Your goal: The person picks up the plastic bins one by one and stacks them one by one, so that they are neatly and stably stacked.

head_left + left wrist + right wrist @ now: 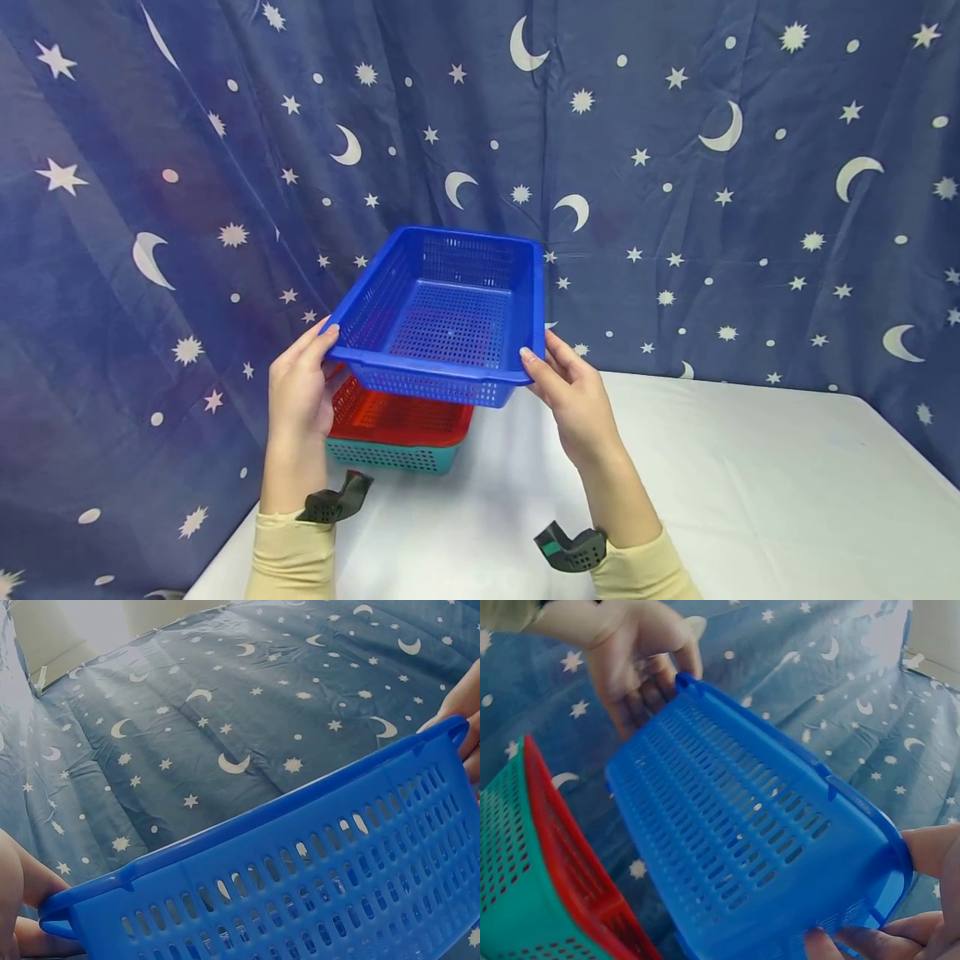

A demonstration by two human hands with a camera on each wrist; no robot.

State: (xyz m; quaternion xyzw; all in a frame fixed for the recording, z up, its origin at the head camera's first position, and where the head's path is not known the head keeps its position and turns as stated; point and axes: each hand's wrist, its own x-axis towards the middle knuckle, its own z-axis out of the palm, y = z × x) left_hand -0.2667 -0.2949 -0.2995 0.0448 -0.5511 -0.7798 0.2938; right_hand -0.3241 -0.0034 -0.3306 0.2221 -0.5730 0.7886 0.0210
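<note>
A blue plastic basket (pixel 450 325) with slotted walls is held up in the air, tilted so that its bare inside faces the head camera. My left hand (pixel 300 387) grips its near left corner, thumb over the rim. At the near right corner my right hand (pixel 573 396) pinches the rim, thumb on top and fingers beneath. Below and behind the blue basket, a red basket (pixel 405 425) sits nested in a green basket (pixel 393 457) on the table. The blue basket hides part of both. The right wrist view shows the blue basket apart from the red one.
A white-covered table (pixel 720 483) extends to the right and toward me. Behind it and along the left hangs a dark blue curtain (pixel 637 167) with moons and stars. A black wrist device (pixel 337 498) is worn on the left arm, another (pixel 573 548) on the right.
</note>
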